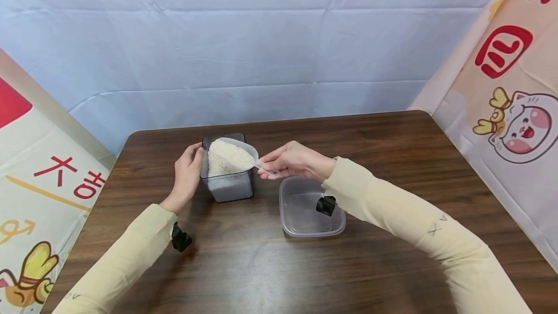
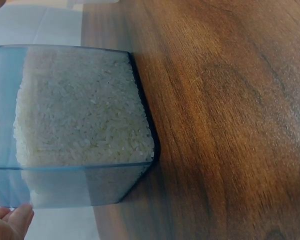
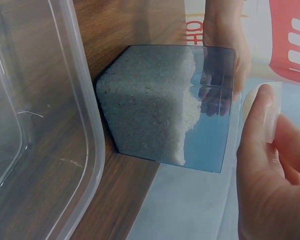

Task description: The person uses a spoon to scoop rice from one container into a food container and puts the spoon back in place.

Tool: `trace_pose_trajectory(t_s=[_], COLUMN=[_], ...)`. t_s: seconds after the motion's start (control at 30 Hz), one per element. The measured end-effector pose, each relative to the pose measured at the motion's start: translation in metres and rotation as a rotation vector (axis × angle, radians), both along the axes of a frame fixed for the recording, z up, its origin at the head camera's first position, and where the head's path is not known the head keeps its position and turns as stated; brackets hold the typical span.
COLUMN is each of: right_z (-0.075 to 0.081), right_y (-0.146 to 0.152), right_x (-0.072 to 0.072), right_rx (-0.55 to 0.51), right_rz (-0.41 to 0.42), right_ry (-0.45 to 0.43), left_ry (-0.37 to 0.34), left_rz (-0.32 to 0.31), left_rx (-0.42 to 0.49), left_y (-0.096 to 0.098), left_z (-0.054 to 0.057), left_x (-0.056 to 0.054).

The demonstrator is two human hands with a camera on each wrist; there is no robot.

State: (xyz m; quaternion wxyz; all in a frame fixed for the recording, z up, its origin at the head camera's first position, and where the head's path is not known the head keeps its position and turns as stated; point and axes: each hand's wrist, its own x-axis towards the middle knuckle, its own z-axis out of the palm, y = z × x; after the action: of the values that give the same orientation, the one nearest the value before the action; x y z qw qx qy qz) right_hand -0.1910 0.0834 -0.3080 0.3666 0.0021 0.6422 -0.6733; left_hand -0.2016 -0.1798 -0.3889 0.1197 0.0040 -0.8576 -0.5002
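A tall tinted clear container (image 1: 231, 189) full of white rice (image 2: 85, 110) stands on the table toward the left. My left hand (image 1: 186, 171) holds it at its left wall near the rim, thumb and fingers against the plastic. My right hand (image 1: 295, 160) pinches the handle of a translucent scoop (image 1: 252, 149) between thumb and fingers. The scoop lies over the container's mouth, heaped with rice. In the right wrist view, the fingers of the left hand (image 3: 225, 55) show partly through the tinted wall, and the scoop's bowl is mostly hidden behind the right hand.
A shallow clear plastic box (image 1: 301, 214) sits below my right wrist, its rim (image 3: 90, 130) close to the rice container. The dark wooden table (image 1: 261, 265) ends at a pale cloth backdrop (image 1: 261, 62). Printed banners (image 1: 488, 125) hang at both sides.
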Motion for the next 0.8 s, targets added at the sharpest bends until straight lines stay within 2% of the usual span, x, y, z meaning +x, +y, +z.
trace_pose_trajectory(t_s=[0.47,0.8], right_z=[0.0,-0.003], right_y=[0.01,0.017], right_x=[0.004,0.008], right_rx=[0.069,0.058], right_rz=[0.043,0.047], right_ry=[0.048,0.046], left_ry=[-0.003,-0.009], left_rz=[-0.015,-0.025], left_rx=[0.002,0.004], left_y=[0.0,-0.001], left_z=[0.0,-0.001], left_x=[0.001,0.0])
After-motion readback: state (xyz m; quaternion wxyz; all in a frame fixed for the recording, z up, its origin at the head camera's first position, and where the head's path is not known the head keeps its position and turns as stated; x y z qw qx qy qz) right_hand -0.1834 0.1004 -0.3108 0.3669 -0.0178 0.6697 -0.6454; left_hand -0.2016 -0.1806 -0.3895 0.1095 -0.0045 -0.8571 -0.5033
